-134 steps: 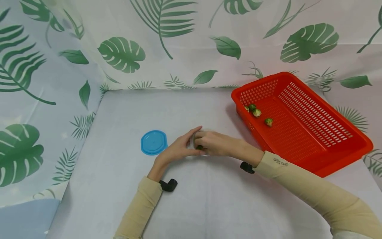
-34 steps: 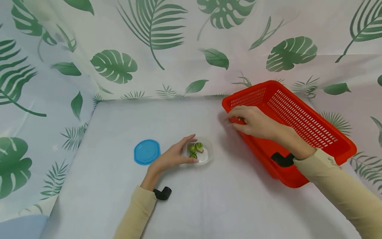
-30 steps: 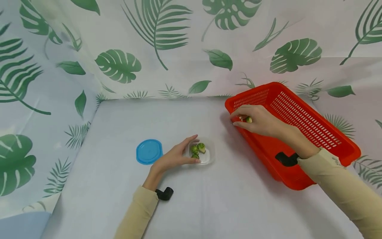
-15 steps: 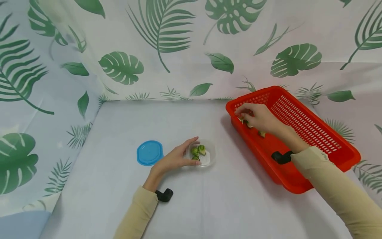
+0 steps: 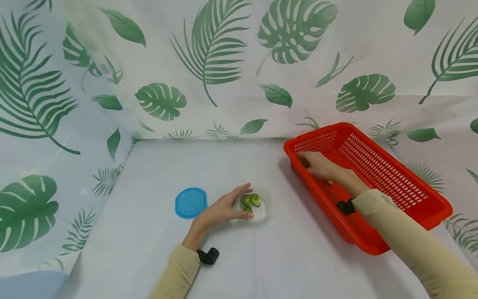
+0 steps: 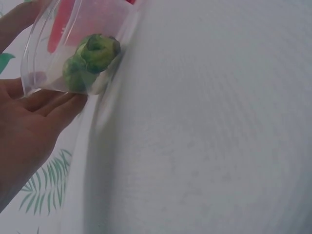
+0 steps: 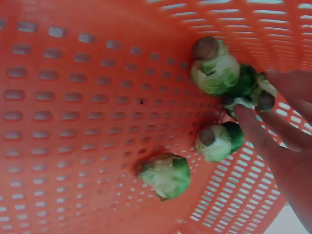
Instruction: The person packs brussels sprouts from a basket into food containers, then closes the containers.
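Observation:
My left hand (image 5: 224, 209) holds a clear plastic container (image 5: 267, 203) on the table, thumb and fingers around its side. Inside it lie a few Brussels sprouts (image 5: 255, 199), also visible through the wall in the left wrist view. My right hand (image 5: 317, 164) is down in the left end of the red basket (image 5: 345, 155). In the right wrist view its extended fingers touch a sprout (image 7: 265, 97) in a cluster by the basket wall. Other sprouts near it include one (image 7: 209, 73) above, one (image 7: 219, 141) below and a separate one (image 7: 165, 176) on the mesh floor.
A blue lid (image 5: 191, 203) lies flat on the white table (image 5: 224, 166), left of the container. The basket stands slanted at the right, with raised, perforated walls. Leaf-patterned sheeting (image 5: 231, 95) rises behind the table and along its sides.
My right hand has gone from the container to the basket and reached lower among the sprouts. The left hand stays at the container. The head view has tilted slightly upward.

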`<move>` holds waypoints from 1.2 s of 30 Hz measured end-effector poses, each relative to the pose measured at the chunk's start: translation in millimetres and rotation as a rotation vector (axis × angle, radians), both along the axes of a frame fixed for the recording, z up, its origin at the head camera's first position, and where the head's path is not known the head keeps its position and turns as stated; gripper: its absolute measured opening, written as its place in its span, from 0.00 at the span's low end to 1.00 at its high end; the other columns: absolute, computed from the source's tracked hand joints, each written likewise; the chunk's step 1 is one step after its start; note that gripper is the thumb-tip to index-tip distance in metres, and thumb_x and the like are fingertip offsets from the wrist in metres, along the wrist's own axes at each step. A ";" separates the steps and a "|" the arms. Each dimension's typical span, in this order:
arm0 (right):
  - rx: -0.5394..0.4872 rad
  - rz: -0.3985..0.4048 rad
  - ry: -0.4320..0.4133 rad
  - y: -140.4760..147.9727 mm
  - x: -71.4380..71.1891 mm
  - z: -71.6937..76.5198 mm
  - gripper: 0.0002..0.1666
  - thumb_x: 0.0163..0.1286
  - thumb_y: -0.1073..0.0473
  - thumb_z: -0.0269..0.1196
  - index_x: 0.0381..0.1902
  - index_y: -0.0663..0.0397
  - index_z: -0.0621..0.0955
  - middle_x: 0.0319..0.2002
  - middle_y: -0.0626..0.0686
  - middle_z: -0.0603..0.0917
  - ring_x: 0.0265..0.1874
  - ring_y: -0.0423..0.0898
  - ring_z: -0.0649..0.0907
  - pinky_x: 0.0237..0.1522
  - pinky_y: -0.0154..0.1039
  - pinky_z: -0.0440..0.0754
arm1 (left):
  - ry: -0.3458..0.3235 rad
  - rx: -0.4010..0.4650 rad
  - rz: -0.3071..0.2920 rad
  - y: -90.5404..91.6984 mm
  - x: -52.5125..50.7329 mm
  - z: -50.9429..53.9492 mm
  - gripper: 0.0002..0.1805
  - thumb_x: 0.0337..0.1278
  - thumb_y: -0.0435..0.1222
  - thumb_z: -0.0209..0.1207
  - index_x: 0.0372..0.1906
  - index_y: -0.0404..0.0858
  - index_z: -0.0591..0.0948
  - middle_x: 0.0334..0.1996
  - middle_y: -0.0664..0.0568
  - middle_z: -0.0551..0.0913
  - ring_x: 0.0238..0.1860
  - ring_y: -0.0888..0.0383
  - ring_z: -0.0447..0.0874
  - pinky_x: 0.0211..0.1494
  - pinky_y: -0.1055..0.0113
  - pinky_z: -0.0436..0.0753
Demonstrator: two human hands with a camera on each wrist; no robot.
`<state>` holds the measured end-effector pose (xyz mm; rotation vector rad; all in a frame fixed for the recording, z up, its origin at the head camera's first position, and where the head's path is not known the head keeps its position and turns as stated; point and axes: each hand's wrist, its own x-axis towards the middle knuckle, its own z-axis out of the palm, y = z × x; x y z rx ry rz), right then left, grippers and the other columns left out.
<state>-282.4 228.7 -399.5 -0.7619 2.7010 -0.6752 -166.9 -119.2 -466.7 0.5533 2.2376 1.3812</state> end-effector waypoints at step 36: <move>-0.312 -0.369 -0.178 19.8 26.4 23.5 0.26 0.75 0.53 0.65 0.68 0.50 0.79 0.63 0.60 0.80 0.63 0.61 0.77 0.65 0.60 0.76 | 0.017 0.005 -0.003 4.0 5.4 -1.0 0.53 0.59 0.51 0.72 0.83 0.53 0.54 0.78 0.58 0.65 0.83 0.51 0.49 0.81 0.40 0.54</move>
